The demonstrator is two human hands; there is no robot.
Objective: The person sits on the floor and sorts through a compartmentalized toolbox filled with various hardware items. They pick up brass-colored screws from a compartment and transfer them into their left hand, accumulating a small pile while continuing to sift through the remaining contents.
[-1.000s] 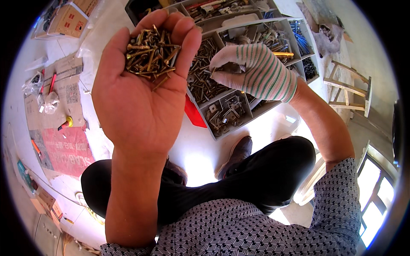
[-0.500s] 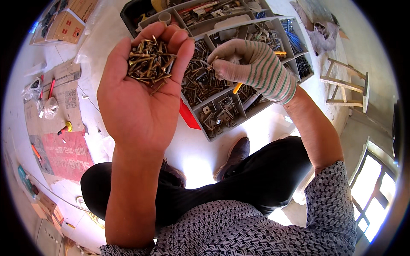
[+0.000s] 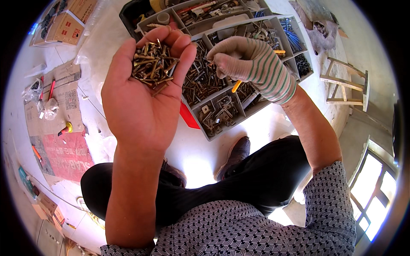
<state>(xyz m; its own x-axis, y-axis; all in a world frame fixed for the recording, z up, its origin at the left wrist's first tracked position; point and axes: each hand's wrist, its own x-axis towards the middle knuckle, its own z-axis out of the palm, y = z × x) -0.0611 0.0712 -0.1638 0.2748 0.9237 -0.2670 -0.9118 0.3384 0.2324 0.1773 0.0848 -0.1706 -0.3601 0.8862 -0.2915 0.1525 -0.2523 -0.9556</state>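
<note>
Cupped palm up, my bare left hand (image 3: 143, 102) holds a heap of brass-coloured screws (image 3: 154, 64). My right hand (image 3: 256, 66), in a striped knitted glove, is closed in a pinch over the grey compartment organizer (image 3: 210, 137). A small screw (image 3: 211, 63) seems to show at its thumb and fingertips, partly hidden by the glove. Below the hands, one compartment is full of loose dark screws (image 3: 205, 83), and another has metal brackets and hooks (image 3: 220, 114). A yellow-handled tool (image 3: 237, 86) shows under the gloved hand.
Behind lies a second tray section with pens and fittings (image 3: 205, 13). Blue plastic anchors (image 3: 291, 36) fill a right-hand compartment. Flattened cardboard (image 3: 64, 123) with tools lies on the floor at left, near cardboard boxes (image 3: 66, 27). A wooden stool (image 3: 346, 83) stands at right.
My left hand has shifted slightly right with the screws. The gloved right hand stays pinched over the organizer, its fingertips moved a little.
</note>
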